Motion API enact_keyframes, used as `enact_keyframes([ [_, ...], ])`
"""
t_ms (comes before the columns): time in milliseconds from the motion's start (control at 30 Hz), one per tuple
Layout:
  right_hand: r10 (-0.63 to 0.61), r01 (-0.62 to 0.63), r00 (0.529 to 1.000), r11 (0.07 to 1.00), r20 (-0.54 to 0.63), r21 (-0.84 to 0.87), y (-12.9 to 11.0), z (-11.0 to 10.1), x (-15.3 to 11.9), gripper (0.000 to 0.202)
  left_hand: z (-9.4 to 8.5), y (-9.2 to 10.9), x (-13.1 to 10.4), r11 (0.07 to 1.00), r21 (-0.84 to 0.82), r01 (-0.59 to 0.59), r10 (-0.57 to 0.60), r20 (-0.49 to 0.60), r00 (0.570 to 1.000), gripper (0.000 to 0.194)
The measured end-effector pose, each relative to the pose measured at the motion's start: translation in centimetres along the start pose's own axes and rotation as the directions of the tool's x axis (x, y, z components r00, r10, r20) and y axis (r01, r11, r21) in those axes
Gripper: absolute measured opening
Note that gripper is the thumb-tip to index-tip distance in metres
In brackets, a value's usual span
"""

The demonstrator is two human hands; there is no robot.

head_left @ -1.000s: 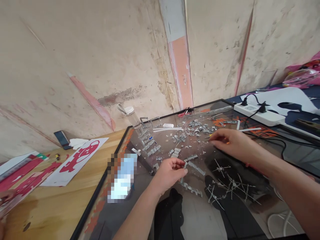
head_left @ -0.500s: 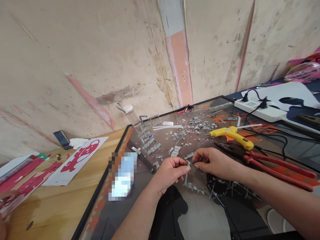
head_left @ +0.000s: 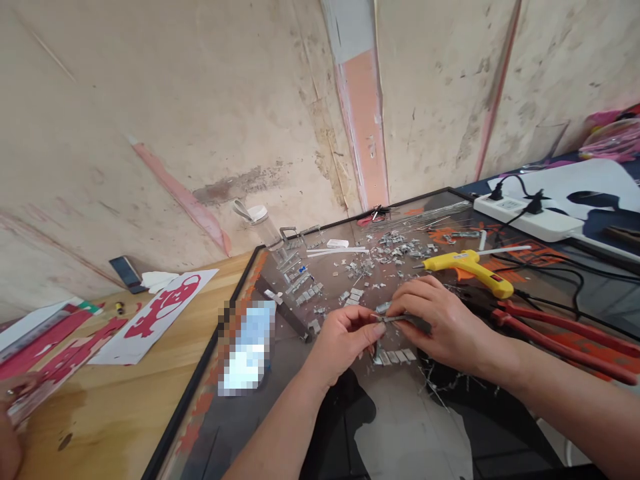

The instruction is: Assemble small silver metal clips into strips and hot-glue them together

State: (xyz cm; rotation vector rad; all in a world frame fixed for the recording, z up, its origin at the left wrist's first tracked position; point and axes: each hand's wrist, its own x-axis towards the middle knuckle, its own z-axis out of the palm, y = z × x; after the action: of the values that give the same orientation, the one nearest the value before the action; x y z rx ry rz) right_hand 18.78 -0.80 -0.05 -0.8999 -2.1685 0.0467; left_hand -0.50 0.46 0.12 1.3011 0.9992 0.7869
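My left hand (head_left: 345, 343) pinches the end of a thin grey metal strip (head_left: 395, 319) between thumb and fingers. From the other side my right hand (head_left: 435, 317) is closed on the same strip, its fingers bent over it. Just below them shows a row of small flat metal plates (head_left: 397, 357); it seems joined to the held strip, but the fingers hide the join. A tangle of thin wire pieces (head_left: 450, 383) lies under my right wrist. Beyond my hands are loose small metal plates (head_left: 354, 295) on the dark glass-topped table.
A yellow glue gun (head_left: 470, 268) and red-handled pliers (head_left: 560, 333) lie on the right, with cables running to a white power strip (head_left: 525, 217). Metal scraps (head_left: 395, 243) cover the middle. A clear bottle (head_left: 265, 230) stands at back left. Another person's hand (head_left: 23, 390) is at far left.
My right hand has turned palm-down over the strip, closer to my left. The row below has turned, showing flat plate faces instead of a spiky edge.
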Motion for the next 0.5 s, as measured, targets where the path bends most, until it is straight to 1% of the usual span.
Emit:
enact_keyframes([
  [100,-0.056,0.056,0.997,0.998,-0.056,-0.007,-0.2,-0.1,0.0,0.013,0.1,0.1,-0.1,0.995,0.035,-0.093,0.093,-0.02,0.995,0.027],
  [167,-0.042,0.043,0.997,0.999,-0.06,0.023,-0.4,-0.2,0.0,0.012,0.0,0.2,-0.2,0.988,0.061,-0.138,0.139,-0.011,0.99,0.023],
  [233,0.052,-0.05,0.998,0.995,-0.02,0.09,-0.6,-0.4,0.0,0.01,0.0,0.2,-0.3,0.983,0.077,-0.165,0.166,0.001,0.986,0.02],
  [300,0.208,-0.218,0.976,0.957,0.067,0.194,-0.8,-0.6,0.1,0.005,-0.1,0.2,-0.3,0.98,0.086,-0.179,0.179,0.008,0.984,0.018],
  [333,0.283,-0.306,0.951,0.916,0.121,0.26,-0.8,-0.8,0.2,0.002,-0.1,0.2,-0.4,0.979,0.091,-0.182,0.182,0.01,0.983,0.016],
  [400,0.384,-0.446,0.895,0.801,0.228,0.4,-0.7,-1.0,0.4,0.007,-0.1,0.1,-0.4,0.977,0.104,-0.184,0.184,0.013,0.983,0.015],
  [500,0.434,-0.572,0.82,0.608,0.373,0.551,-0.3,-1.2,0.7,0.018,0.0,0.0,-0.4,0.976,0.114,-0.187,0.187,0.011,0.982,0.015],
])
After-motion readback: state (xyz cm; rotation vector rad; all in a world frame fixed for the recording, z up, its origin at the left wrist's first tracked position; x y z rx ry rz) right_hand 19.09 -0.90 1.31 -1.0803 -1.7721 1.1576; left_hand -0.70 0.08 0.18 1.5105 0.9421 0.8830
